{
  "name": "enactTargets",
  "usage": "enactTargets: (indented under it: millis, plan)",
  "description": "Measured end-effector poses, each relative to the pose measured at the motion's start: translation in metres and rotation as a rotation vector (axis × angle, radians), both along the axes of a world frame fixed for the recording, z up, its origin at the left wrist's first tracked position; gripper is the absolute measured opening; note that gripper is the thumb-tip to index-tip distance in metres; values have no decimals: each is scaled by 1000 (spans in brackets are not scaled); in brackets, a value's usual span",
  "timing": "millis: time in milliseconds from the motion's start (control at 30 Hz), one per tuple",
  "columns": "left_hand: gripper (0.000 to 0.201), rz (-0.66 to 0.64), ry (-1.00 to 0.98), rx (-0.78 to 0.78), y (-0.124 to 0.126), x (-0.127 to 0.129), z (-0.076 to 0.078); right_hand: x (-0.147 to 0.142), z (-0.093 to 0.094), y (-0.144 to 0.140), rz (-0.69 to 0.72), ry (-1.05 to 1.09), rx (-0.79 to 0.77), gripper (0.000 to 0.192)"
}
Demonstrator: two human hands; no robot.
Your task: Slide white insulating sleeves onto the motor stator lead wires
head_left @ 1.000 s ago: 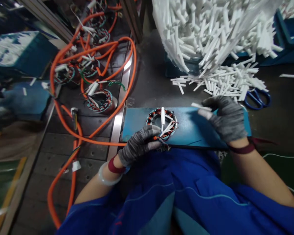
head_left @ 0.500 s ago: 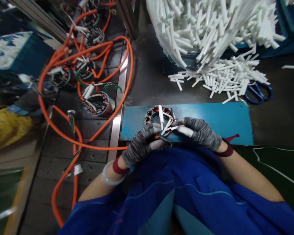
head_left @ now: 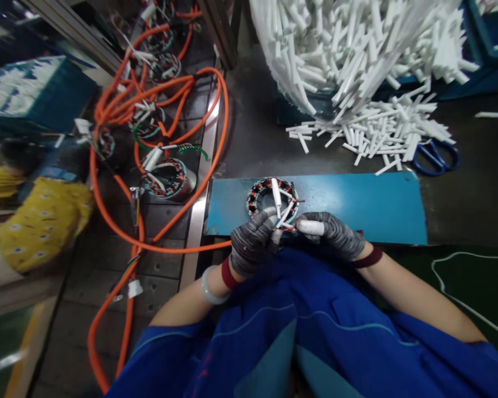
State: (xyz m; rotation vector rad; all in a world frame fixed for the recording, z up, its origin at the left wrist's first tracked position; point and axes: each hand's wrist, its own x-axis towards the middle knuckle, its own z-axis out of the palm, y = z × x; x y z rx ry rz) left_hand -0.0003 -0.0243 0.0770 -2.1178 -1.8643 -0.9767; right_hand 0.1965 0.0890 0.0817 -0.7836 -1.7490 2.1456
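A motor stator (head_left: 254, 200) with black and orange windings lies on a blue board (head_left: 357, 204). White insulating sleeves (head_left: 276, 194) sit on its leads, crossing over the near right rim. My left hand (head_left: 253, 241), in a grey knit glove, is closed on the wires at the near side of the stator. An orange cable (head_left: 199, 250) runs in under that wrist. My right hand (head_left: 332, 233), gloved alike with white thumb and fingertip coverings, pinches a thin wire right of the sleeves. Its tip is partly hidden by the fingers.
Loose white sleeves (head_left: 382, 130) spill from a clear bag (head_left: 315, 61) behind the board, near blue scissors (head_left: 435, 157). At left, more stators (head_left: 166, 178) stand among looped orange cables. A co-worker's yellow sleeve (head_left: 45, 221) reaches in beside a blue bin (head_left: 72, 94).
My left hand has moved right, nearer the wires, and my right hand has shifted slightly left and down. The co-worker's yellow sleeve has come further in from the left.
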Motion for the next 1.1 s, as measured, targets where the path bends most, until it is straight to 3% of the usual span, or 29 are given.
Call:
enactTargets:
  millis: [133,200,267,333,400,500,600,700,767,833,967,1100]
  plan:
    - [20,-41,-21,0,0,-3,-7,5,1,-5,-162,-47,448,30]
    - [20,-47,-19,-11,1,-4,-6,6,6,-3,-163,-53,513,28]
    - [17,-51,-9,1,0,-5,-6,3,8,0,-71,-48,290,33]
    - [18,-63,-26,-13,-1,-6,-7,-4,7,0,57,-54,-23,51]
    - [22,-79,-57,-88,-4,-8,-9,-13,3,-4,123,-58,-237,64]
    - [30,-76,-58,-210,-8,-9,-10,-22,-4,-12,117,-62,-270,73]
    - [34,-104,-65,-272,-9,-10,0,-14,-2,-9,97,-115,201,72]
    - [37,-156,-202,-337,-8,-13,16,3,8,10,-66,-179,625,40]
    - [35,-158,-321,-355,-9,-15,24,9,15,25,-174,-200,716,32]
    - [29,-146,-387,-369,-11,-18,28,6,18,36,-172,-180,855,39]
    - [30,-122,-458,-504,-9,-34,33,-11,12,44,6,-148,1121,42]
    - [35,-210,-651,-788,17,-61,47,-11,8,53,186,-29,1148,42]
